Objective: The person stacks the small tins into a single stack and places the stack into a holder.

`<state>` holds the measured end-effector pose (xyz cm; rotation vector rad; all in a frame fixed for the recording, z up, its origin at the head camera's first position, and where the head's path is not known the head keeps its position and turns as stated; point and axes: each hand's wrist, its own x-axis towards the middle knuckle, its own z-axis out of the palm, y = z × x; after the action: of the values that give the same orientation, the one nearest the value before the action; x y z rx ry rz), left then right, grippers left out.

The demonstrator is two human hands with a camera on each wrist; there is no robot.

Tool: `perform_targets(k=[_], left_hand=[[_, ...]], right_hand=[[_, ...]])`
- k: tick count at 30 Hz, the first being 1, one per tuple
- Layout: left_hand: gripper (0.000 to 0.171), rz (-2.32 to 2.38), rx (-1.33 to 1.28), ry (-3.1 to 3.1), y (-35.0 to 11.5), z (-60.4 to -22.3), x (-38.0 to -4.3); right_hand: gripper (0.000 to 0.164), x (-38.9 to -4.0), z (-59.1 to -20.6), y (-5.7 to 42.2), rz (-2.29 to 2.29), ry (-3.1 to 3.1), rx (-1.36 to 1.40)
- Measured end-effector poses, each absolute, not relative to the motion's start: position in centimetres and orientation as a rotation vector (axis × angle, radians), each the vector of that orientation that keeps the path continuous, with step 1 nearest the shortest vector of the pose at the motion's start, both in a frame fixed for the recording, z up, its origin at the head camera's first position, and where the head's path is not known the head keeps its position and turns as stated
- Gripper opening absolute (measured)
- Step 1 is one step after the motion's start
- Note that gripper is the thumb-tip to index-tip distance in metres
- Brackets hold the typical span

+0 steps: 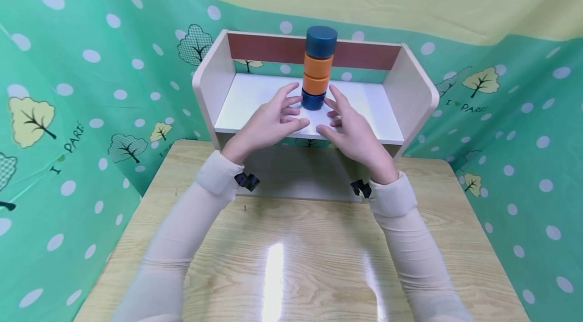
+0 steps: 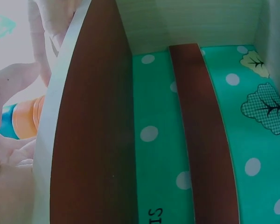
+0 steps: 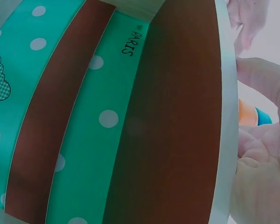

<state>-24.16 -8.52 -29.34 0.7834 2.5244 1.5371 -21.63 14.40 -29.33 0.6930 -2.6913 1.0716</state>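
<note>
A round column [image 1: 317, 66] stands upright on the white upper shelf [image 1: 360, 102]. It has a wide blue top, two orange bands and a blue base; whether these are separate blocks I cannot tell. My left hand [image 1: 278, 117] is at its left, fingers spread and slightly bent. On the other side is my right hand [image 1: 352, 129], also with loose, spread fingers. Both hands' fingertips are close to the blue base, and contact is not clear. In the wrist views, parts of the left hand [image 2: 14, 93] and right hand [image 3: 266, 140] show past the shelf edge.
The small wooden shelf unit [image 1: 209, 84] has raised side panels and a reddish-brown back rail [image 1: 268, 47]. It stands at the far end of a wood-grain table [image 1: 319, 251]. A green dotted curtain [image 1: 91, 84] hangs behind and at both sides.
</note>
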Motion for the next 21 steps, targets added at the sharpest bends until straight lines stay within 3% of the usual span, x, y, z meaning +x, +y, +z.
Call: perform_targets(k=[12,21], left_hand=[[0.084,1.548,0.812,2.548,-8.7,-29.2,-23.9],[0.056,1.757,0.952,2.6,-9.3,-29.9,-22.8]], right_hand=[[0.094,-21.5,-29.0,14.3,1.048,-2.728,0.678],[0.067,-20.8,-29.3,14.2,1.115,-2.579,0.675]])
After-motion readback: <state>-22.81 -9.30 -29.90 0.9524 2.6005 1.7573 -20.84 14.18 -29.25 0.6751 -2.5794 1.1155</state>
